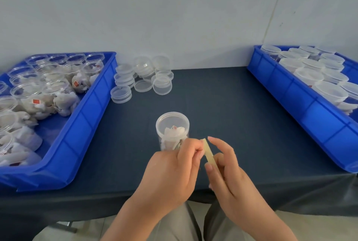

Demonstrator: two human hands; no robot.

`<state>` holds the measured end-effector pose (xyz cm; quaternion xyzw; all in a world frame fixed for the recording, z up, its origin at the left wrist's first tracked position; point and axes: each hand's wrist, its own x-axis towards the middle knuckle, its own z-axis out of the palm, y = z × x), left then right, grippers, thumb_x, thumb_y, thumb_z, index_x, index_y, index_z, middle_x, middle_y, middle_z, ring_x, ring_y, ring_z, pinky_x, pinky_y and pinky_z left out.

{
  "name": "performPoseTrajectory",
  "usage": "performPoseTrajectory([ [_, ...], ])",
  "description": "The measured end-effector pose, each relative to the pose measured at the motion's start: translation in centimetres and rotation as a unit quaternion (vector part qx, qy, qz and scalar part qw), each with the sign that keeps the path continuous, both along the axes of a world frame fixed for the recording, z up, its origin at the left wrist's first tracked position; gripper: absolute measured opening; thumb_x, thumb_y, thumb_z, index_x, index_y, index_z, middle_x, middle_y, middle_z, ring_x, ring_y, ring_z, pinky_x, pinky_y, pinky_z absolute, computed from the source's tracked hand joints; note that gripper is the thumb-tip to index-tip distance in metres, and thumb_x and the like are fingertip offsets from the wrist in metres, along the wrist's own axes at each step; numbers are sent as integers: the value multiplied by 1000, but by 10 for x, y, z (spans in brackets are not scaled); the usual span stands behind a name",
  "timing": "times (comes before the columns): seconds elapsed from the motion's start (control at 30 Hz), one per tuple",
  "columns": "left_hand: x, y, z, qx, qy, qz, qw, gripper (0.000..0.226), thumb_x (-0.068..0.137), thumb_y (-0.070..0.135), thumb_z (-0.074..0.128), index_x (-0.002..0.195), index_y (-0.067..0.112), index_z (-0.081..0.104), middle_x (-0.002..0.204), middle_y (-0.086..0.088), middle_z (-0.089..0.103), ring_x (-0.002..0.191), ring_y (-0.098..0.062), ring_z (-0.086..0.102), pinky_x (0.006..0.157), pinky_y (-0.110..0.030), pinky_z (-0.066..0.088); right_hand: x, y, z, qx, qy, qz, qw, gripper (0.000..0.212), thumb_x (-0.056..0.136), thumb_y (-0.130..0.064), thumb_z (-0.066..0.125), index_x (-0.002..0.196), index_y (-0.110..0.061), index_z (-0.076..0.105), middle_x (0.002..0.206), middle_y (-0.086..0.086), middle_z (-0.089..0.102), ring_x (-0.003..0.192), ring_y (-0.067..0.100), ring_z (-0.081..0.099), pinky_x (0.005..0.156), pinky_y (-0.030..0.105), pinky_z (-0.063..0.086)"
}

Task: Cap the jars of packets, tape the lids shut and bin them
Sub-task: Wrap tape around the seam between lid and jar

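Two hands work at six o'clock from the clear round plastic jar (172,124), which stands upright on the dark blue surface (222,105) with a translucent lid (172,119) on top and white packets inside. The left hand (174,171), fingers curled in front of the jar's lower wall, pinches the upper end of a short yellowish strip of tape (208,150); whether it touches the jar I cannot tell. The right hand (230,174) pinches the lower end between thumb and fingers, forefinger raised. The likeliest fault, as I judge it, is the tape folding on itself or clinging to a fingertip before it reaches the lid, which slack between the two pinches would cause. A strip laid off the seam would leave the lid free to lift, and a knock from the left knuckles could tip the light jar. At ten o'clock a blue plastic bin (93,109) holds open jars of packets (29,93). At twelve o'clock loose clear lids (143,78) lie stacked and scattered. At two o'clock a second blue bin (302,105) holds capped jars (310,74); only its near wall stands in the way, so the jar must be lifted over it.
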<state>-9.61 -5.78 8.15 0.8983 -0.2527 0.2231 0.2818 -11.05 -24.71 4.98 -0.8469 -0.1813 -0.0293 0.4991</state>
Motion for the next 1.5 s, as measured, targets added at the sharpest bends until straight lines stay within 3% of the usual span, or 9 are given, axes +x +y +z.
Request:
performPoseTrajectory([
  [0.13, -2, 4, 9, 8, -26, -8, 1000, 11, 111, 35, 37, 111, 29, 46, 68, 14, 66, 48, -13, 56, 39, -35, 44, 4, -2, 6, 61, 60, 42, 995, 48, 102, -52, 53, 149, -47, 39, 82, 6, 54, 63, 30, 49, 59, 40, 46],
  [0.43, -3, 6, 2, -107, -59, 92, 988, 26, 109, 35, 47, 104, 25, 71, 84, 19, 72, 63, -10, 66, 53, -27, 48, 15, -3, 21, -45, -15, -22, 999, 28, 105, -63, 41, 119, -49, 60, 82, -35, 56, 77, -1, 57, 69, 6, 40],
  [0.67, -2, 9, -12, -163, -26, 127, 978, 16, 104, 31, 57, 94, 26, 68, 86, 22, 63, 73, -4, 58, 62, -8, 38, 22, -11, 18, -77, -15, -31, 996, 16, 101, -59, 51, 102, -50, 64, 96, -8, 60, 93, 20, 59, 81, 31, 50],
  [0.9, 7, 10, -29, -233, -48, 118, 964, 16, 104, 37, 61, 108, 25, 70, 104, 18, 66, 94, -13, 65, 78, -12, 43, 29, -6, 20, -36, -1, -59, 998, 21, 103, -57, 47, 98, -44, 63, 92, -8, 62, 87, 15, 60, 73, 17, 45],
  [1.03, 25, 16, -53, -282, 38, 230, 931, 74, 88, 59, 74, 148, 23, 49, 143, 13, 53, 128, -9, 56, 93, -16, 47, 37, -10, 24, -10, 37, -70, 997, 21, 104, -53, 45, 101, -38, 60, 84, 0, 63, 69, 16, 56, 59, 24, 47],
  [1.17, 51, 10, -58, -314, 186, 171, 915, 123, 62, 83, 82, 159, 47, 15, 157, 34, 32, 144, 10, 34, 108, -12, 33, 43, -8, 27, -43, 28, -69, 996, 30, 100, -67, 41, 98, -42, 58, 80, -3, 60, 64, 14, 53, 56, 20, 44],
  [1.27, 65, 8, -57, -325, 187, 156, 914, 107, 62, 72, 88, 148, 50, 27, 134, 50, 39, 128, 19, 43, 91, 3, 38, 43, -7, 28, -84, 27, -62, 994, 32, 97, -70, 35, 97, -46, 56, 87, -13, 62, 74, 11, 59, 61, 18, 47],
  [1.43, 66, 26, -49, -301, 226, 106, 920, 86, 67, 80, 75, 142, 51, 45, 130, 35, 54, 121, 9, 57, 90, -13, 53, 44, -14, 31, -109, 40, -41, 992, 37, 97, -74, 38, 99, -43, 59, 84, -8, 63, 66, 11, 58, 57, 20, 47],
  [1.5, 61, 29, -45, -297, 232, 82, 922, 86, 74, 79, 71, 149, 52, 40, 131, 45, 47, 124, 14, 53, 86, -5, 50, 47, -16, 34, -118, 62, -29, 991, 36, 98, -72, 41, 98, -40, 59, 84, -3, 63, 64, 13, 56, 55, 22, 44],
])
